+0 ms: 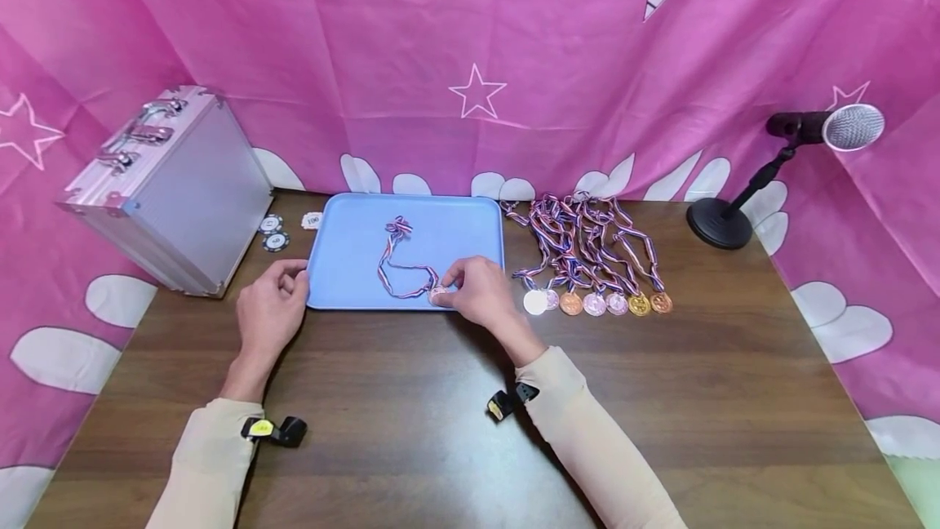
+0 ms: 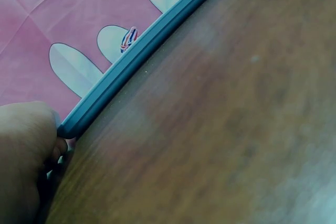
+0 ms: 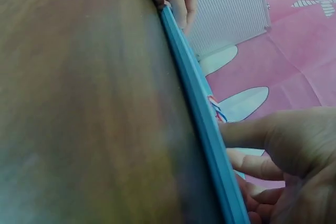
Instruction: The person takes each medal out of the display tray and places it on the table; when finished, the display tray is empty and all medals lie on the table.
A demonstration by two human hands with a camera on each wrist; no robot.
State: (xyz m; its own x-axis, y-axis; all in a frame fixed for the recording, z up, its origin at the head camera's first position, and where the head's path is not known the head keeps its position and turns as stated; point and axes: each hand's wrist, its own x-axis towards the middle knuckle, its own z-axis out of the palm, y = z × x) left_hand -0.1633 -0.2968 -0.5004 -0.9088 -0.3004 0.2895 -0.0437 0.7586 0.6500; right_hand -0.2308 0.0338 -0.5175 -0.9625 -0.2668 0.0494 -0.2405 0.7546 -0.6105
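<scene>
A light blue tray [image 1: 352,292] lies on the table, its front wall showing edge-on in both wrist views. At the tray's front left corner, my left hand [image 1: 272,300] grips the rim between thumb and fingers. One medal [image 1: 439,294] lies inside the tray near its front edge, its red, white and blue ribbon [image 1: 400,295] looping left and back to a bunched end. My right hand [image 1: 477,288] reaches over the front rim and pinches this medal, partly covering it. In the right wrist view the fingers [image 3: 257,166] are bent behind the tray wall.
Right of the tray lie several medals [image 1: 593,304] in a row, gold, silver and bronze coloured, their ribbons tangled behind. A microphone on a stand [image 1: 720,223] is at the back right. A silver case [image 1: 184,194] stands at the left, with poker chips [image 1: 275,242] beside it.
</scene>
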